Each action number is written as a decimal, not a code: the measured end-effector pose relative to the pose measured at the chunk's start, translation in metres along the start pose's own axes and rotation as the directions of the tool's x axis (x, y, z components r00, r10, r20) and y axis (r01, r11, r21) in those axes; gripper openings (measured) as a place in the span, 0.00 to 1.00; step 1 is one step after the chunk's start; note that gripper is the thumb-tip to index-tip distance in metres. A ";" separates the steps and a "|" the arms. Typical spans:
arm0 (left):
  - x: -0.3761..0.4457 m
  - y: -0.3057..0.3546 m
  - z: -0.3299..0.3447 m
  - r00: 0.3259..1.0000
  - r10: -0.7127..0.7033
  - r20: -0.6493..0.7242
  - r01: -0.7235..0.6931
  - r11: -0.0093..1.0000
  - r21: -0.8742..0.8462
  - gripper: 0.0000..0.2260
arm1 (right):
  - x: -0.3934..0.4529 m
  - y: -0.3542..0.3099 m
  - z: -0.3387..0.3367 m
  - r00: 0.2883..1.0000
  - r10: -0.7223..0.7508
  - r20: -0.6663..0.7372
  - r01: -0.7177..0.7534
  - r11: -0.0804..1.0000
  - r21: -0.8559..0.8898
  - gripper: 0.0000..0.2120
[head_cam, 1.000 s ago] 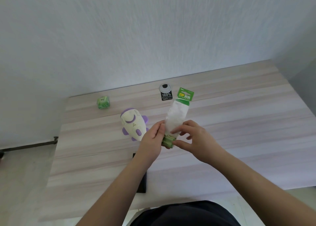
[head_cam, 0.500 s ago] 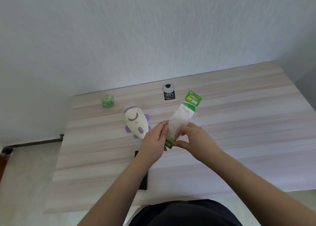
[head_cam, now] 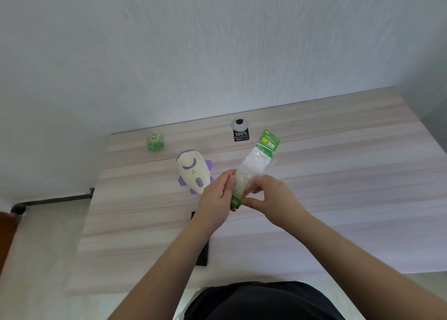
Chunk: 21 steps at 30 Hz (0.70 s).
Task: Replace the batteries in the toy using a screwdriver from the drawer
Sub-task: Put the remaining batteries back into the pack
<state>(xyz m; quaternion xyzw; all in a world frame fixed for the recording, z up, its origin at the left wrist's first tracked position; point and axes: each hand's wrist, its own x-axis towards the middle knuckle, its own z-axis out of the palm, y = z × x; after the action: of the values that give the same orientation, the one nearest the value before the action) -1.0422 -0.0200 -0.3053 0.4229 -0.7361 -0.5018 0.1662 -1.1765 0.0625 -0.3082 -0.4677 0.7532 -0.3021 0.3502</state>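
A clear plastic battery pack with a green card header is held above the table, its header tilted up and to the right. My left hand grips its lower left side. My right hand pinches its lower right side, where green batteries show between my fingers. The white and purple toy lies on the wooden table just left of my left hand. No screwdriver is visible.
A small green cube-shaped pack sits at the table's back left. A round grommet with a black label is near the wall. A flat black object lies under my left forearm near the front edge.
The pack's header has tilted further right while both hands keep their hold on its lower end. The view has shifted a little.
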 end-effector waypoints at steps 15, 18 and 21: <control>-0.008 -0.022 -0.019 0.970 -0.174 -0.169 0.120 0.949 -0.291 0.11 | 0.007 -0.009 0.010 0.992 -0.117 0.054 0.101 0.966 0.238 0.12; -0.009 -0.022 -0.030 0.928 -0.311 -0.206 0.168 0.841 -0.515 0.09 | 0.025 0.000 0.010 0.997 -0.027 -0.072 0.052 0.924 0.378 0.12; -0.006 -0.030 -0.039 0.922 -0.351 -0.166 0.200 0.796 -0.571 0.13 | 0.053 0.017 0.022 0.985 0.125 -0.122 -0.073 0.928 0.364 0.09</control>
<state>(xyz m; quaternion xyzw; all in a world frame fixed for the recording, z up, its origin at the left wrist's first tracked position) -0.9982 -0.0427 -0.3133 0.5244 -0.4643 -0.6475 0.3001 -1.1839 0.0177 -0.3469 -0.3345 0.7313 -0.4490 0.3896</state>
